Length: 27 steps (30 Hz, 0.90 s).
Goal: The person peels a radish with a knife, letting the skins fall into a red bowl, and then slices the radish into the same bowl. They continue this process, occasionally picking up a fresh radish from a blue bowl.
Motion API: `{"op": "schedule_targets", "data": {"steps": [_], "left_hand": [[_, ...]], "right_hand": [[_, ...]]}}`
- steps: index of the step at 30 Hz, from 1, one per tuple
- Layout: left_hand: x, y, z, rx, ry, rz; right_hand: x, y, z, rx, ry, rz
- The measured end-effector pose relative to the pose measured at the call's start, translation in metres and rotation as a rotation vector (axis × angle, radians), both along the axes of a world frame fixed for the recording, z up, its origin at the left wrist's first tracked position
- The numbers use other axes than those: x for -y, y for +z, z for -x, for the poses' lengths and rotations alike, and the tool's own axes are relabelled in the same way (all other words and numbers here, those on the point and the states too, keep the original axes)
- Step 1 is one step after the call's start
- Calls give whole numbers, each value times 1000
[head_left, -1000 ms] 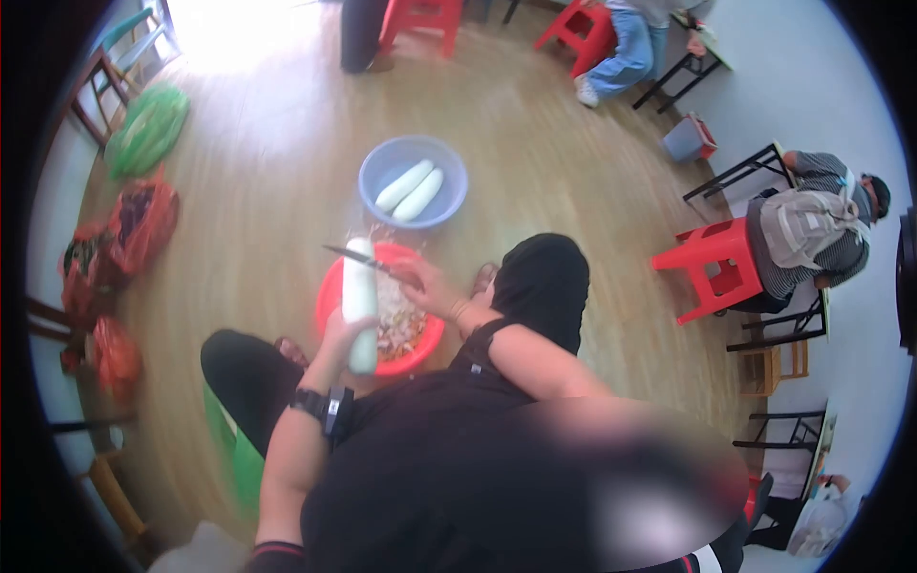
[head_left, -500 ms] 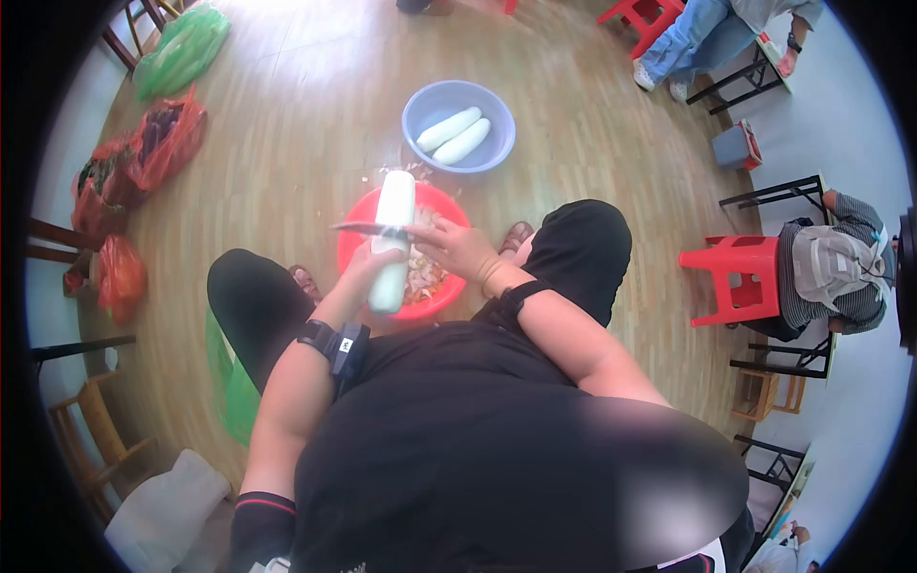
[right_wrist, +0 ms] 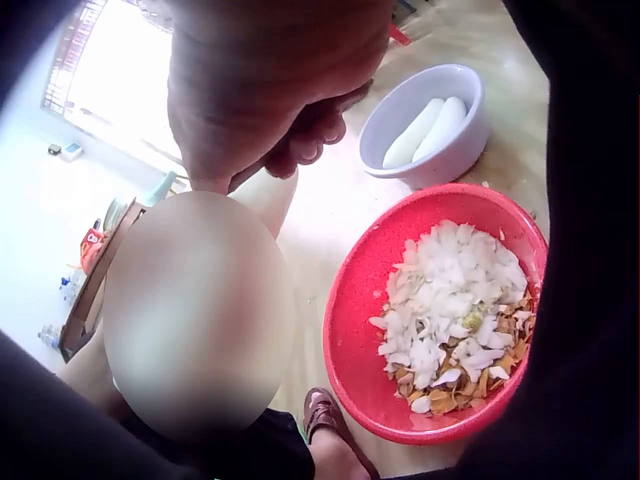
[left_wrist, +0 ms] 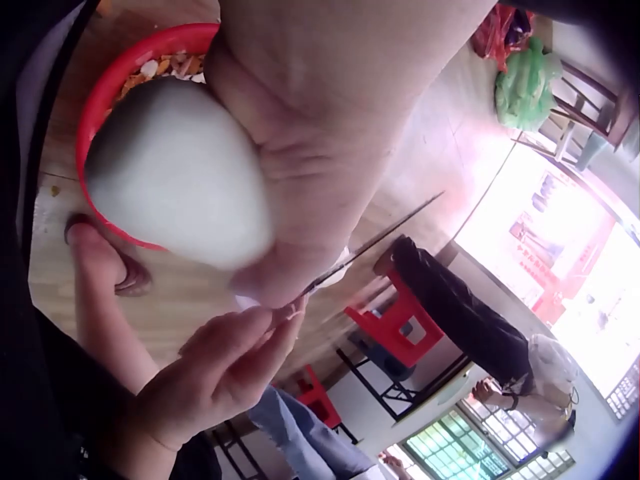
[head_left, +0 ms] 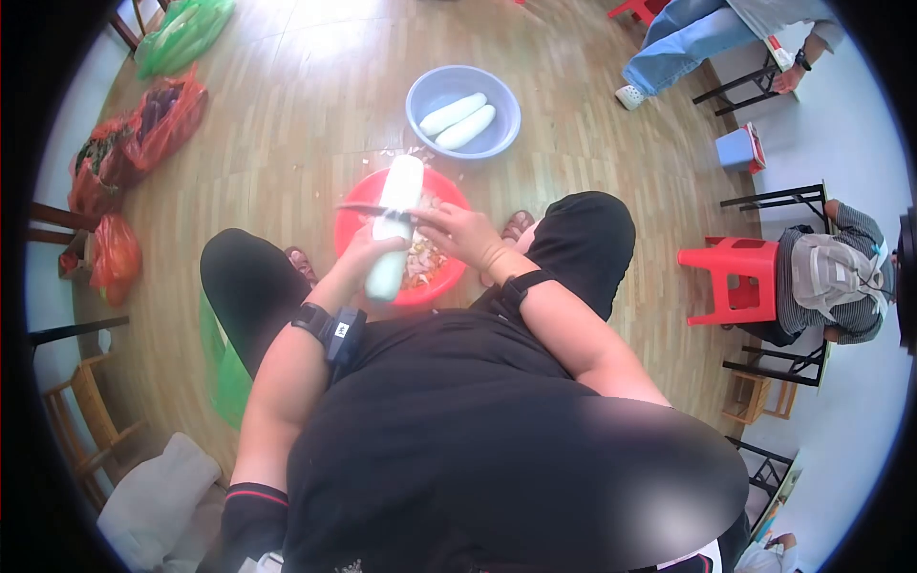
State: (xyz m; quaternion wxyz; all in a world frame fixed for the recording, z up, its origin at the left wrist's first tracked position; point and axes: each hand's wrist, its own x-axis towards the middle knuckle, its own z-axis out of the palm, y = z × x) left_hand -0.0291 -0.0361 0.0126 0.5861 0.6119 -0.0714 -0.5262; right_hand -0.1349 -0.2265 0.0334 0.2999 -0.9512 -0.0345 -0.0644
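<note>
My left hand (head_left: 373,248) grips a long, peeled white radish (head_left: 403,181) around its lower half, holding it over a red basin (head_left: 346,205). In the left wrist view the radish's rounded near end (left_wrist: 175,170) bulges beside the palm. My right hand (head_left: 463,234) holds a knife (head_left: 358,206) by its handle, the thin blade lying crosswise at the radish's middle, just above the left hand's fingers. White shavings (right_wrist: 450,290) and orange-brown peelings (right_wrist: 455,395) fill the basin's bottom.
A pale blue basin (head_left: 416,88) with two more white radishes (head_left: 465,126) stands just beyond the red one. Scraps lie on the floor between them. Red bags (head_left: 167,124) line the left wall. At right, a person with a backpack (head_left: 831,272) sits on a red stool (head_left: 731,277).
The knife blade has swung from slanting up across the radish's upper part to lying nearly level at its middle. The head view has shifted, and the hands hold almost still since half a second ago.
</note>
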Motion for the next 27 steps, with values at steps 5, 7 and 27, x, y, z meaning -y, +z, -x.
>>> {"op": "schedule_targets", "data": {"steps": [5, 7, 27], "left_hand": [[1, -2, 1, 30, -27, -17], [1, -2, 2, 47, -33, -20], [2, 23, 6, 105, -159, 15]], "right_hand": [[10, -13, -3, 48, -171, -79], [7, -4, -2, 23, -177, -68], [20, -9, -6, 2, -297, -39]]}}
